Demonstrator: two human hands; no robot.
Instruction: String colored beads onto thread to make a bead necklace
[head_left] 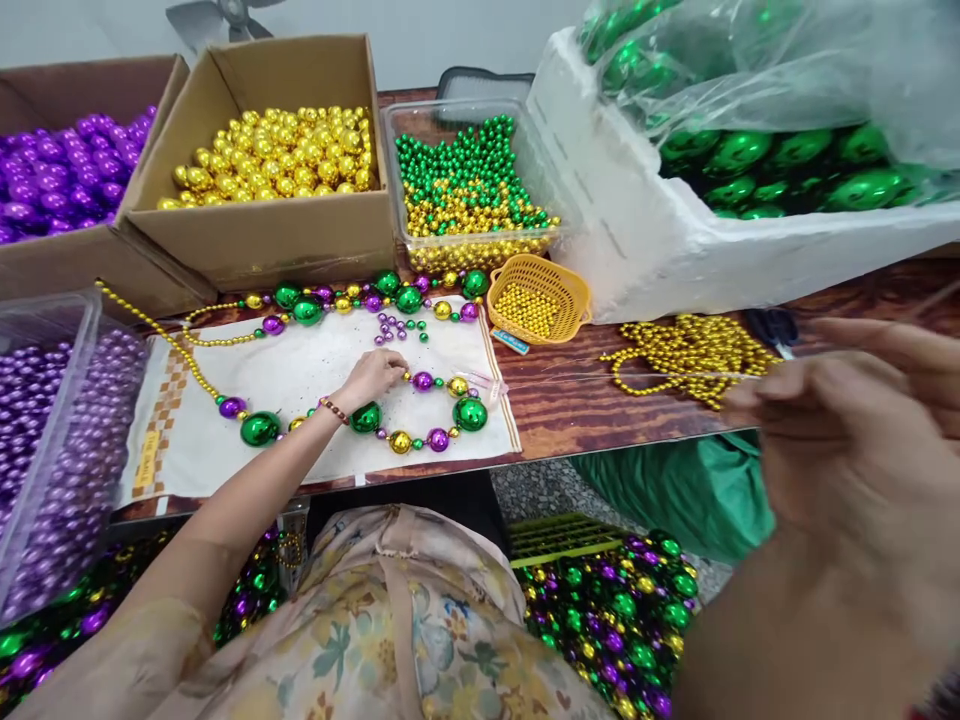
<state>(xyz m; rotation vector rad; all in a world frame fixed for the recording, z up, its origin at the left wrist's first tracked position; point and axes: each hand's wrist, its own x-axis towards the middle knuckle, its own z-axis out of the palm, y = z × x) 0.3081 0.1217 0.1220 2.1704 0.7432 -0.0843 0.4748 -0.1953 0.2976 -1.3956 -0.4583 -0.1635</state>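
On the white cloth (300,385), a bead strand (438,439) of green, purple and gold balls curves into a loop. My left hand (377,374) pinches this strand at the loop's upper left, beside a small gold bead. A thin clear thread (592,378) runs rightward from the loop. Its far end reaches my right hand (840,440), which is raised close to the camera, blurred, with fingers pinched on it. Small loose purple beads (390,328) and a few green ones lie just above my left hand. The strand's left part ends in a gold bead chain (169,340).
Behind stand boxes of purple balls (64,175) and gold balls (285,155), a clear tub (472,240), and a foam box (622,190) of green ornaments. An orange basket (574,300), a gold chain pile (690,350) and scissors (776,328) lie right. Finished bead strands (600,610) fill a crate below.
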